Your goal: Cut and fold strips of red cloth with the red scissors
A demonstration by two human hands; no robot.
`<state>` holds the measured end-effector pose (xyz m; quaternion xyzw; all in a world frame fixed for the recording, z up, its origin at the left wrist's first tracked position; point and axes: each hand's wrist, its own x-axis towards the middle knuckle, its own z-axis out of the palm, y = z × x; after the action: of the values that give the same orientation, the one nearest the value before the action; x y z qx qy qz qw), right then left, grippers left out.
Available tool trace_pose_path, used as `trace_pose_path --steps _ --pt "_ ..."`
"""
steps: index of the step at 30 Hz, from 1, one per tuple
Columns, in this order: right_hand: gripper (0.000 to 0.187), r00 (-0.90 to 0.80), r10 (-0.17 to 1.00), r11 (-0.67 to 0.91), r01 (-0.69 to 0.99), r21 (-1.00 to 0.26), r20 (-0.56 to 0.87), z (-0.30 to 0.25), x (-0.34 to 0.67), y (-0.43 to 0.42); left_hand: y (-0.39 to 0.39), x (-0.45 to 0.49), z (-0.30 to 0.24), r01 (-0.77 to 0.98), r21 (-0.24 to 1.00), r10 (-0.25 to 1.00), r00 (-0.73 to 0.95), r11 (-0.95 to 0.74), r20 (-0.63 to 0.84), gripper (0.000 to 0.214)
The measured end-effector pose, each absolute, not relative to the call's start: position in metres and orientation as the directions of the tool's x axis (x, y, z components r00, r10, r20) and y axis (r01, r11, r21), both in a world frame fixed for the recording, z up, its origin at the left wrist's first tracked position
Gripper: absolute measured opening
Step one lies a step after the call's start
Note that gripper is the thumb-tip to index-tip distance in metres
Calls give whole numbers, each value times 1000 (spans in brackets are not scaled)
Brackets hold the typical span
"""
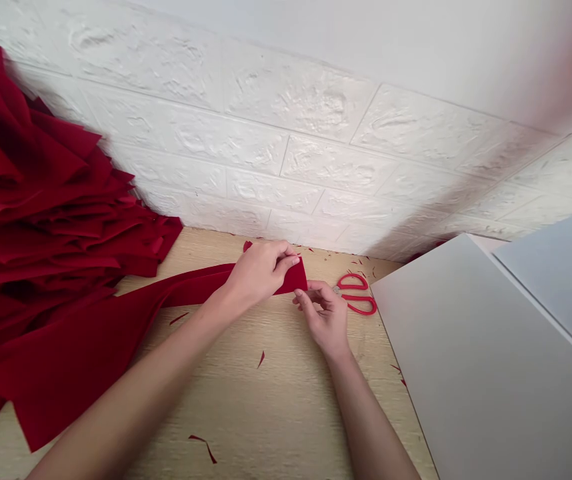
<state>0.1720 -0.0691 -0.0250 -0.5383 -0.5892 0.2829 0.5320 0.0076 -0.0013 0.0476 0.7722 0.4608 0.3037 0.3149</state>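
A long strip of dark red fabric point(116, 333) runs over the table from the left, narrowing where it is folded toward its right end. My left hand point(262, 270) pinches the upper edge of that end between thumb and fingertips. At the lower right corner, my right hand point(325, 313) has its thumb and fingers closed on the same fabric. Just behind my right hand lie scissors point(359, 305) with red handles; their blades are mostly hidden by the hand.
A big heap of red fabric pieces point(46, 193) fills the left side. A white box-like block point(471, 353) stands at the right. White brick-patterned wall point(266, 127) borders the back. Small red scraps point(261, 359) are scattered on the wooden table point(246, 413).
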Motion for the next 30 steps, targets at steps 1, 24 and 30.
trace_pose_path --steps 1,24,30 --pt "22 143 937 256 338 -906 319 -25 172 -69 -1 7 48 521 765 902 395 -378 177 21" --pt "31 107 982 153 4 -988 153 -26 166 -63 -5 7 46 676 617 915 311 -402 256 23" --pt "27 138 966 215 48 -975 219 -25 166 -68 -4 9 44 654 642 914 333 -400 231 25"
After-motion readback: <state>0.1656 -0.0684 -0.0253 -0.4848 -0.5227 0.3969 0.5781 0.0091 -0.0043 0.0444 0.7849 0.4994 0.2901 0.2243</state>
